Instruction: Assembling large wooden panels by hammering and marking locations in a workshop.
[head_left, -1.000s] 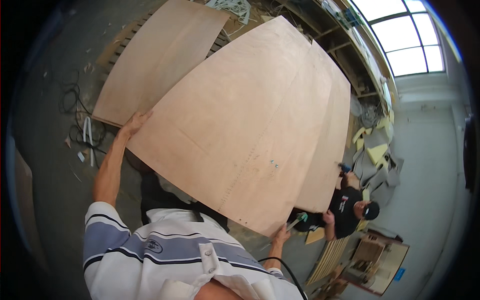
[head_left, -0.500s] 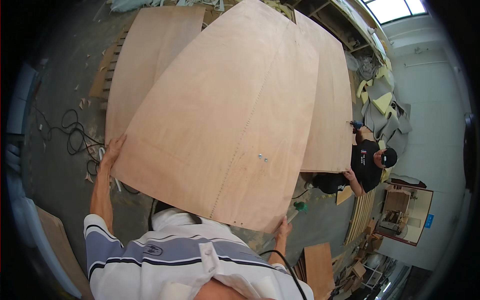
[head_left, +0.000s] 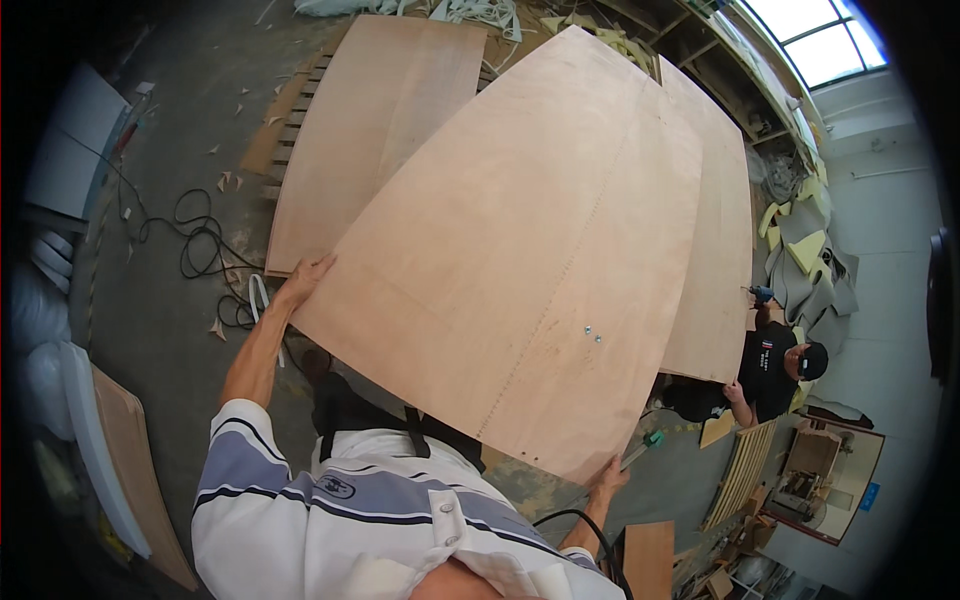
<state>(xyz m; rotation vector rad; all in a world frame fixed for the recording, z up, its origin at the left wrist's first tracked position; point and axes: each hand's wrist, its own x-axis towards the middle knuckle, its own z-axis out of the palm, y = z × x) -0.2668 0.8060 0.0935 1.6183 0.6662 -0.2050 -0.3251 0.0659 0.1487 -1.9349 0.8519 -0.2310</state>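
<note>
A large plywood sheet [head_left: 490, 250] spans the space in front of me, with a dotted line of small marks along it and two small metal pieces lying on top. My left hand [head_left: 308, 280] grips its near left corner, fingers over the edge. At the near right corner, my right hand [head_left: 607, 478] holds the same sheet, its fingers partly hidden underneath. Under its far left side lies another plywood sheet [head_left: 385, 110] on slats. A third plywood sheet [head_left: 722, 230] shows beyond its right edge.
A co-worker [head_left: 770, 370] in black crouches at right, one hand at the third sheet's edge, the other with a blue power drill [head_left: 761, 294]. Black cable [head_left: 205, 240] coils on the floor at left. Foam scraps [head_left: 808, 250] lie by the wall. A green-headed tool [head_left: 653, 439] is near my right hand.
In the picture, the sheets, my hands and the surroundings have all shifted right and slightly down together. My hands keep hold of the same two corners.
</note>
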